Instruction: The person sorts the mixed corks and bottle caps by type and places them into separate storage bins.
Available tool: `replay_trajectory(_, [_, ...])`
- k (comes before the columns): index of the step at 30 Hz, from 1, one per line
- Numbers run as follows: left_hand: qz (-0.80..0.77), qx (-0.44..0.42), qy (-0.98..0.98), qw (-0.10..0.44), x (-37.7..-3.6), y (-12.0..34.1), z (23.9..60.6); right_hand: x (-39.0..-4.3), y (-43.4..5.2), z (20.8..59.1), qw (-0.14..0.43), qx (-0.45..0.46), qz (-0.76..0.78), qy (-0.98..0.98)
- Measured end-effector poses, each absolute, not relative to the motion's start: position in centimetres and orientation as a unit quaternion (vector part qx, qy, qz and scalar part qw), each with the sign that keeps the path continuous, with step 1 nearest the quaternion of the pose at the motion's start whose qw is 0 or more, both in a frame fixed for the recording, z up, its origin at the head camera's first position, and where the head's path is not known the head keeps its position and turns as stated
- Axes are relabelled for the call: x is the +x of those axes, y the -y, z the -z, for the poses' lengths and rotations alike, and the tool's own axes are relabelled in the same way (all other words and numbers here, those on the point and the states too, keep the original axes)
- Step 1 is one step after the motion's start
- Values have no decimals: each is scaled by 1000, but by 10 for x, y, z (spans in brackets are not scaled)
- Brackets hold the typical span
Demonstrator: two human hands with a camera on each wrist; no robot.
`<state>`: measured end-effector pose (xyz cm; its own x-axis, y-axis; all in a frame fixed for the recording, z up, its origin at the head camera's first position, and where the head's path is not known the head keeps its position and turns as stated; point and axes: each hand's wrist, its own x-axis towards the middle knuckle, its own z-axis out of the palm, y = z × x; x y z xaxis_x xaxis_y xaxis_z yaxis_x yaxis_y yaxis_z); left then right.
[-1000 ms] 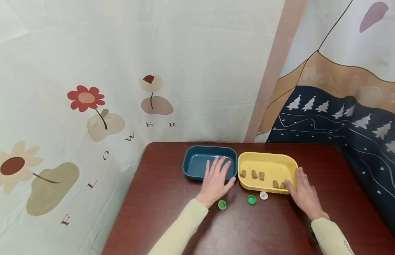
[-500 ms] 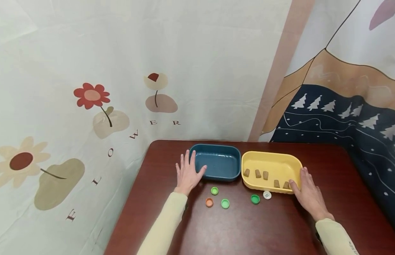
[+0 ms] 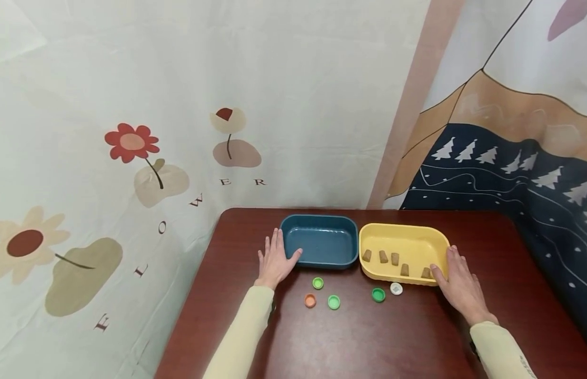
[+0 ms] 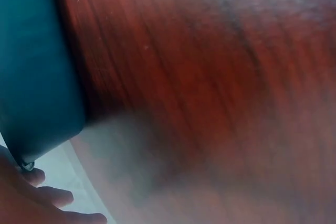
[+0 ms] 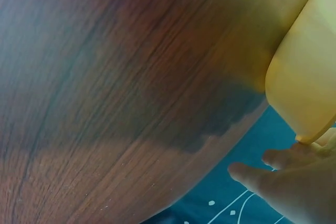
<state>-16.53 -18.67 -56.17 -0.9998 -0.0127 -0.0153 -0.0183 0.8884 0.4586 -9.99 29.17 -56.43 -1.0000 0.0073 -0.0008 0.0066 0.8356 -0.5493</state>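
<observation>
Five round caps dot the wood-grained table in front and right of the blue tub; at its right, a yellow tub holds tapered brown blocks, one shifted leftward from moments ago. Straight-fingered, gripping nothing, the left hand flanks the blue tub, the right hand the yellow.

High head view faces forward-down; closer wrist views share the table.
</observation>
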Motion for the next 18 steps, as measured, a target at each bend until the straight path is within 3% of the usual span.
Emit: replay_trajectory(18, [-232, 10, -973, 5, -135, 179, 561, -108, -313, 562, 9, 2, -276, 961])
